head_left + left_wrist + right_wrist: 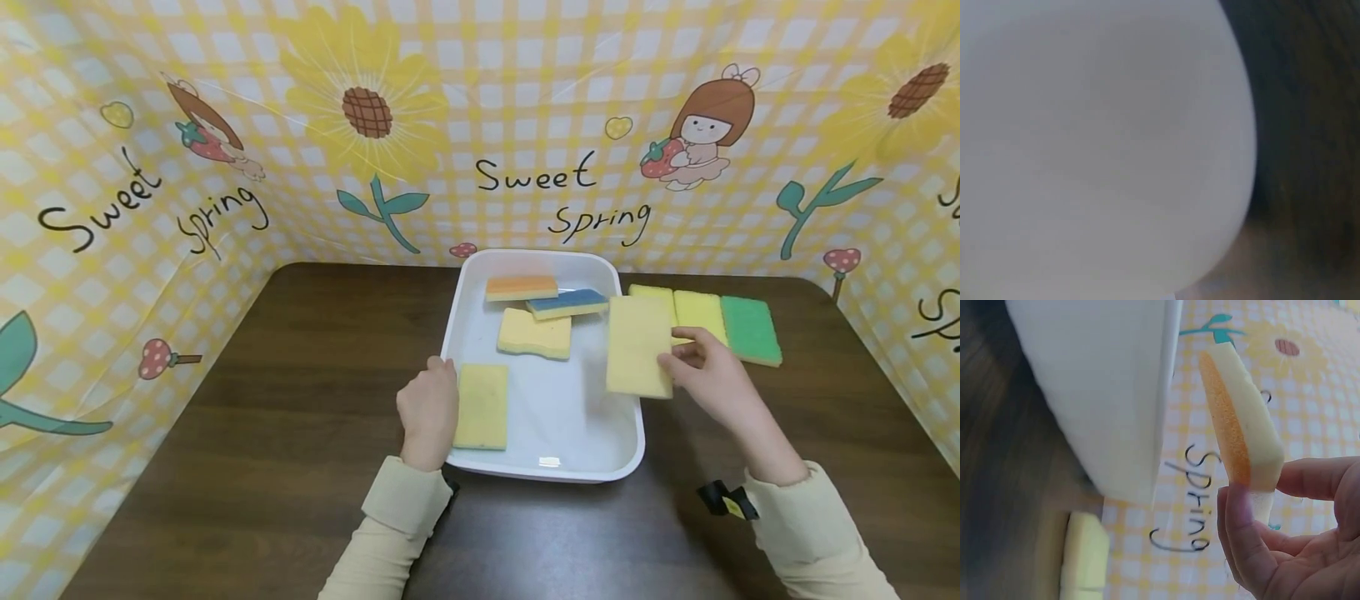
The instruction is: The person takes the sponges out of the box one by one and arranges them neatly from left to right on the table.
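My left hand [429, 412] grips the left rim of a white tub [632, 454]; its blurred wall [1110, 150] fills much of the left wrist view. With thumb and fingers, my right hand [708, 375] pinches a sponge [640, 346] by its right edge, raised over the tub's right rim. That sponge is pale yellow above with an orange underside [1225, 419]. Inside the tub lie an orange-topped sponge [521, 287], a blue-topped one [570, 305] overlapping it, a wavy-edged yellow sponge [534, 333], and a flat yellow sponge [483, 407] beside my left hand.
Right of the tub, two yellow sponges [701, 312] and a green-topped sponge [752, 330] lie in a row on the dark wooden table [300, 400]. A yellow checked cloth [525, 108] printed with flowers and lettering hangs behind the table and at both sides.
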The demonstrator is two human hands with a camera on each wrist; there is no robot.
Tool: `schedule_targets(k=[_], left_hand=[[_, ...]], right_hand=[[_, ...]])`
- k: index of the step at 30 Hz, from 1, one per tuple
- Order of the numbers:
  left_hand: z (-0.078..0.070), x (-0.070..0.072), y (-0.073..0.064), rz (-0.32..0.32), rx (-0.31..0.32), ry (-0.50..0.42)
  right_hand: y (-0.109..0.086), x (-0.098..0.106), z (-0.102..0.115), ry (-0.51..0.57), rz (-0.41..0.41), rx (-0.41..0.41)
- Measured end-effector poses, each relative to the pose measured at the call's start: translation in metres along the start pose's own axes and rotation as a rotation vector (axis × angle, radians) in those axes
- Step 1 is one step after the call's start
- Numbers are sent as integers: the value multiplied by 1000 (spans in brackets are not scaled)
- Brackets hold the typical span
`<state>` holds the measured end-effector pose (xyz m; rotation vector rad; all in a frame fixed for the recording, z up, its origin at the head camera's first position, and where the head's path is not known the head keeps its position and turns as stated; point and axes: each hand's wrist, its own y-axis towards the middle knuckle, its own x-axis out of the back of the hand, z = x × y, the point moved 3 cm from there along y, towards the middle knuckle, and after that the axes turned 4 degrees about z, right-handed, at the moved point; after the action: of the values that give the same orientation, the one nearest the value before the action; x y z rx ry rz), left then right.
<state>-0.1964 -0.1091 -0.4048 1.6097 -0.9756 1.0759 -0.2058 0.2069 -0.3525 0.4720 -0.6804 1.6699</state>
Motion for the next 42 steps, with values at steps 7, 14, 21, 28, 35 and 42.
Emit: schedule_targets(k=[7, 14, 21, 28, 35, 42], left_hand=[[-1, 1, 0, 0, -3, -1], [-1, 1, 0, 17, 0, 6], [-1, 0, 1, 23, 3, -4], [0, -1, 1, 48, 9, 4], [0, -2, 1, 52, 13, 25], [0, -1, 1, 44, 1, 27]], right_hand=[[2, 15, -21, -7, -9, -48], [5, 19, -40, 24, 2, -72], [7, 13, -58, -6, 45, -115], [11, 6, -70, -65, 120, -123], [15, -5, -75, -61, 175, -140], [20, -9, -76, -26, 206, -157]])
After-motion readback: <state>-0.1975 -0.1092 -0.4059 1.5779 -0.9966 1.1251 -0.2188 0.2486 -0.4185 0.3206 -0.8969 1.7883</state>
